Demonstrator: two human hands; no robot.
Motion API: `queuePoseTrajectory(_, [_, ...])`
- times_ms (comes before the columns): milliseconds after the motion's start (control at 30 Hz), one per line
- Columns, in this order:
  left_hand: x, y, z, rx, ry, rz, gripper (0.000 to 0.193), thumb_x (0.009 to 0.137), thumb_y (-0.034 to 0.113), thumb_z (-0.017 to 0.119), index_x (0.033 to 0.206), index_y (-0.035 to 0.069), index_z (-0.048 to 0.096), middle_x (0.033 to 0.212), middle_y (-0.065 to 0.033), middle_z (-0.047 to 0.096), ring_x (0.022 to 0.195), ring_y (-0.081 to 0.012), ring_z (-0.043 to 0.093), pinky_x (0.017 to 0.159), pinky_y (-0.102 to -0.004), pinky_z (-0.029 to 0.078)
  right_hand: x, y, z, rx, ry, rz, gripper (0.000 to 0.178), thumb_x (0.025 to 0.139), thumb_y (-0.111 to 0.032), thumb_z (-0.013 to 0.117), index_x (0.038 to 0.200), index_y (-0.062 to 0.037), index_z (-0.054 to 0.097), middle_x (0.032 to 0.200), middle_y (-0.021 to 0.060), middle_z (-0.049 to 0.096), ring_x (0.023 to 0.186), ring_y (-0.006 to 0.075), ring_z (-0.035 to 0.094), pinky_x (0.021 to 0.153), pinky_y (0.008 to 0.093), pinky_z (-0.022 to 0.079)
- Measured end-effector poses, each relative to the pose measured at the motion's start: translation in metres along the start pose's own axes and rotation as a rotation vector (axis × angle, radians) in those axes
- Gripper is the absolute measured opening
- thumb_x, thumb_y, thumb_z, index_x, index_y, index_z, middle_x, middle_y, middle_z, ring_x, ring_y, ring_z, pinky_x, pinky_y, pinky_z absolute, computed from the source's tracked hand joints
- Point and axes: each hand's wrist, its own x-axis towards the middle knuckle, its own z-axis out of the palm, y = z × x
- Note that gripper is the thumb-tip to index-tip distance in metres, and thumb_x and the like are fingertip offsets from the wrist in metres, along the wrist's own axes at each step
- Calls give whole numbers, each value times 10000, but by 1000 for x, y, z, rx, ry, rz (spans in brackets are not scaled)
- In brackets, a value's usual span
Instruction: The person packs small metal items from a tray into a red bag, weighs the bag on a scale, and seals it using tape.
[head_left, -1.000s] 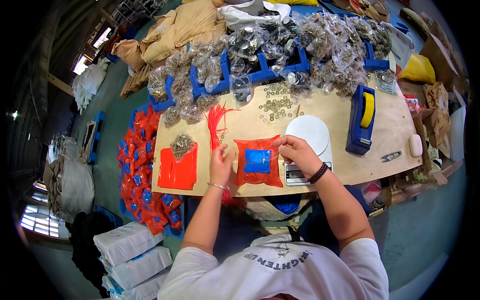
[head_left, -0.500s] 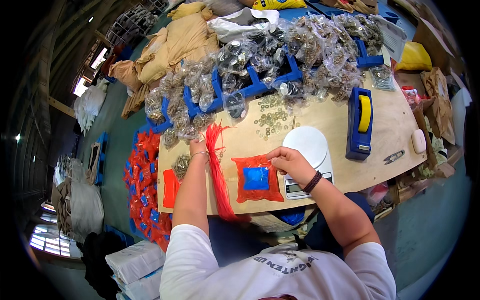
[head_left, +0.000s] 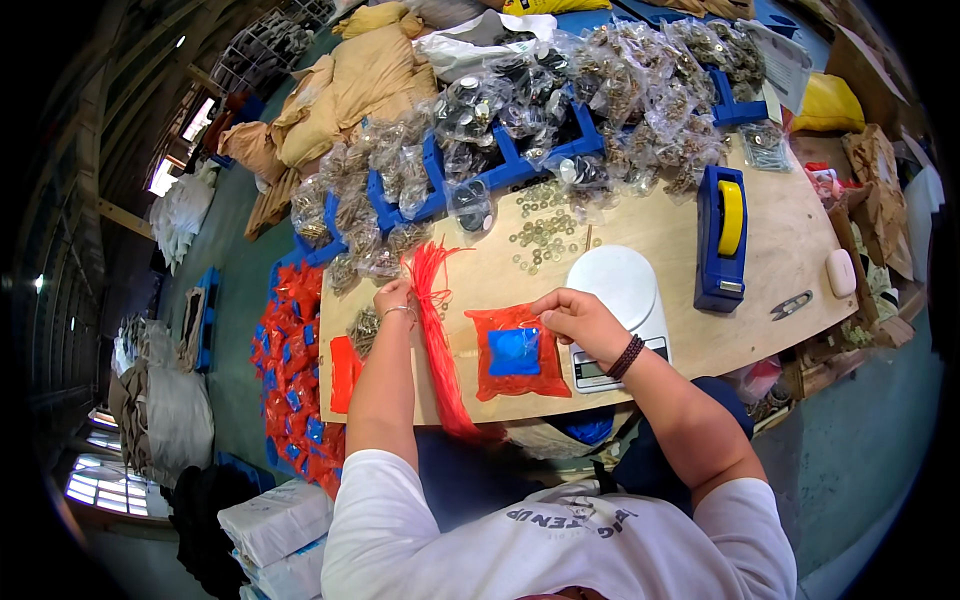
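On the wooden table before me lies a flat red bag [head_left: 490, 375] with a blue square [head_left: 514, 352] in its middle. My right hand [head_left: 580, 320] is at the bag's upper right corner, thumb and fingers pinched on it. Farther left, my left hand [head_left: 394, 297] has its fingertips drawn together beside a bundle of long red strings [head_left: 437, 345]; whatever lies between them is too small to make out. Close to the left forearm are a small heap of metal pieces [head_left: 363, 328] and a stack of flat red sheets [head_left: 346, 372].
A white scale [head_left: 612, 285] stands beside my right hand, with a blue tape dispenser [head_left: 720, 240] beyond. Loose washers [head_left: 545, 235] lie behind the bag. Blue bins [head_left: 480, 185] with bagged hardware line the back. Filled red bags [head_left: 295, 370] are heaped off the table's left edge.
Both hands stay nearly in place, the right one still at the bag's corner. The view has shifted slightly.
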Motion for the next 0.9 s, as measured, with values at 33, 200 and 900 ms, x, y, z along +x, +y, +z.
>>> queuePoseTrajectory(33, [1,1,-4,28,1,13,43,748,25,638,784,9,655,634,-21,595,524,-92,507,467,-219,390,0,0,1,-3,-5,-2,191,867,-116,556,1027,-18,589,818,-4,599,704,33,521,609,186,425])
queuePoseTrajectory(200, [-2,11,-9,79,-13,28,43,744,29,638,787,31,639,623,-4,578,513,-77,493,463,-211,378,2,1,1,-17,-2,2,184,864,-114,551,1014,-12,585,823,3,603,709,40,531,618,187,430])
queuePoseTrajectory(900, [-170,91,55,578,-1140,309,300,788,18,609,1084,19,555,797,-32,625,710,-89,584,651,-234,482,0,-9,0,-53,24,-12,183,878,-92,520,1034,-9,569,715,-26,528,620,47,477,575,198,412])
